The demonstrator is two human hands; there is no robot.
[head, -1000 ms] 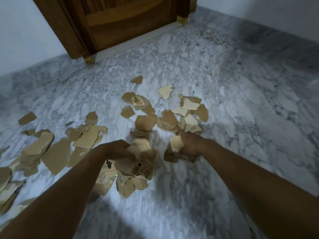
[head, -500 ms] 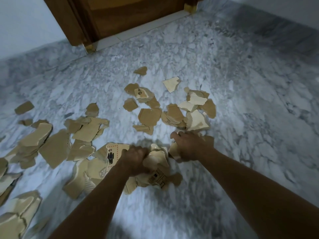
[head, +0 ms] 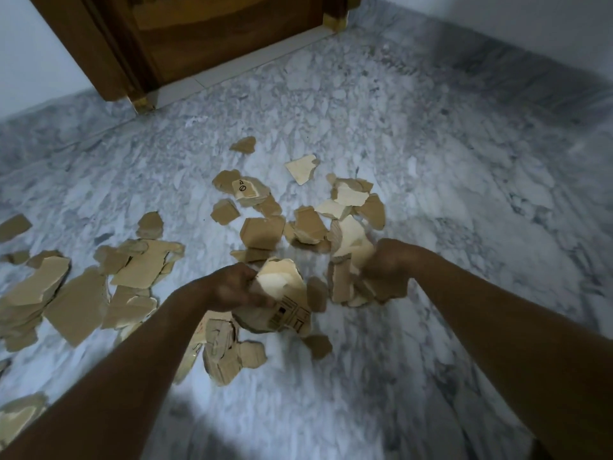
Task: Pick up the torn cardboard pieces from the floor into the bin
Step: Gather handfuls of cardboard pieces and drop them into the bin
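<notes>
Torn brown cardboard pieces lie scattered over the grey-white marble floor. My left hand is closed on a bunch of cardboard pieces, one printed with black marks. My right hand grips another bunch of cardboard pieces, pale side showing. Both bunches are held just above the floor. A loose cluster lies beyond my hands and a larger heap spreads to the left. More pieces lie under my left wrist. No bin is in view.
A brown wooden door with its frame stands at the back, with pale walls on either side. Bare marble floor stretches to the right and toward me.
My right hand has closed on more pieces and lifted them. My left hand stays on its bunch. A small piece now lies below my hands. The view shifted slightly.
</notes>
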